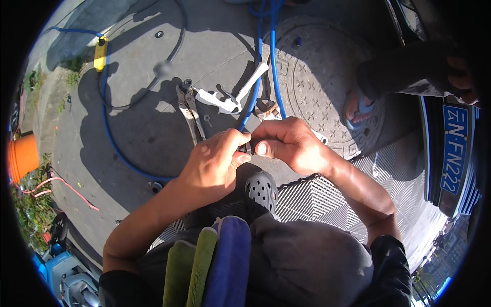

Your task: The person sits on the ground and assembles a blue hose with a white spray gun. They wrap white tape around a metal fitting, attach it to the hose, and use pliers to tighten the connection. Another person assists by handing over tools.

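Observation:
A small dark fitting [244, 148] with what look like threads is held in front of me above the ground. My left hand [215, 161] is closed round it, thumb and forefinger at its end. My right hand [294, 148] meets it from the right, thumb and forefinger pinched at its end; the fingers hide much of the piece. Just beyond my hands, locking pliers [188, 110] lie beside a white air blow gun [222, 100]. A blue hose [249, 110] runs past the gun, and a small ring-ended metal piece [207, 118] lies near the pliers.
Another person's sandalled foot [359, 109] stands on the round manhole cover [322, 77], beside a car front [434, 148] at right. A grey mat [302, 199] lies under me. At left are a yellow power strip [101, 53] and an orange bucket [23, 157]. Towels [225, 261] hang at my lap.

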The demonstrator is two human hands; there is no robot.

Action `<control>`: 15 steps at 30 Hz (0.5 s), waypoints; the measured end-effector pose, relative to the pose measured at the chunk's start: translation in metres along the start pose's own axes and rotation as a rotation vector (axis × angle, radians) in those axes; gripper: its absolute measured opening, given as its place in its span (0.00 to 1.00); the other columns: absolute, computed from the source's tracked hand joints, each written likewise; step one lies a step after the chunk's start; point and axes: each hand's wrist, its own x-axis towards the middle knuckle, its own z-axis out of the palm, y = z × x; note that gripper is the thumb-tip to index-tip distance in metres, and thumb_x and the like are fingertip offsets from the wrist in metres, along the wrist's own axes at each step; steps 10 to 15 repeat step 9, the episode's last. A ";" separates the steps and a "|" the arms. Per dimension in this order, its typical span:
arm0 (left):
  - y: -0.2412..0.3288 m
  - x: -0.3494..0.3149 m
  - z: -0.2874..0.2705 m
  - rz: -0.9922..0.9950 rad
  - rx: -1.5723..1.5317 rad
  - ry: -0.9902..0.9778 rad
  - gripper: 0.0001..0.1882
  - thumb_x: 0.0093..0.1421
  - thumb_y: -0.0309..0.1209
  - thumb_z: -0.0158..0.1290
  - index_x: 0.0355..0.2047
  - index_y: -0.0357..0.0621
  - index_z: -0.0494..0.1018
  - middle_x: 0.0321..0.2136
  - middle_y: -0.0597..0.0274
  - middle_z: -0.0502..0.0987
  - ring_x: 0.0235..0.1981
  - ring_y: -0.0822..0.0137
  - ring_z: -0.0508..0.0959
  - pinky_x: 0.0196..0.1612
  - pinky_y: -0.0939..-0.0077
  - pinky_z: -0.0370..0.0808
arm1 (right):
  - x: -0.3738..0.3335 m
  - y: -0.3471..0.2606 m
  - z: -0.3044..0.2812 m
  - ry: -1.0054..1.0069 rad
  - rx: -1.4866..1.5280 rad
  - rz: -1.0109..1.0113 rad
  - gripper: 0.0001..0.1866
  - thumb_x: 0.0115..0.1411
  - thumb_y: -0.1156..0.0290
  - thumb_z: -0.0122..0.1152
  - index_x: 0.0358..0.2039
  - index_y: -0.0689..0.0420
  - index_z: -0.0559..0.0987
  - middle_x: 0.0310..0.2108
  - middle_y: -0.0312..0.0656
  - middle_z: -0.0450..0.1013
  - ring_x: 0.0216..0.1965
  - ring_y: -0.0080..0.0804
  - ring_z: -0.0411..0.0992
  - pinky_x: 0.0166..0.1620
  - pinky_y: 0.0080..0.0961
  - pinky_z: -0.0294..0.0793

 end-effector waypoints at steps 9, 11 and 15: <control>-0.009 0.008 -0.016 -0.139 -0.082 -0.055 0.15 0.71 0.26 0.58 0.56 0.38 0.75 0.35 0.52 0.83 0.33 0.59 0.82 0.40 0.70 0.77 | 0.003 0.011 0.001 0.127 -0.174 -0.212 0.19 0.70 0.59 0.69 0.54 0.58 0.82 0.41 0.50 0.84 0.44 0.40 0.84 0.49 0.34 0.81; -0.009 0.008 -0.016 -0.139 -0.082 -0.055 0.15 0.71 0.26 0.58 0.56 0.38 0.75 0.35 0.52 0.83 0.33 0.59 0.82 0.40 0.70 0.77 | 0.003 0.011 0.001 0.127 -0.174 -0.212 0.19 0.70 0.59 0.69 0.54 0.58 0.82 0.41 0.50 0.84 0.44 0.40 0.84 0.49 0.34 0.81; -0.009 0.008 -0.016 -0.139 -0.082 -0.055 0.15 0.71 0.26 0.58 0.56 0.38 0.75 0.35 0.52 0.83 0.33 0.59 0.82 0.40 0.70 0.77 | 0.003 0.011 0.001 0.127 -0.174 -0.212 0.19 0.70 0.59 0.69 0.54 0.58 0.82 0.41 0.50 0.84 0.44 0.40 0.84 0.49 0.34 0.81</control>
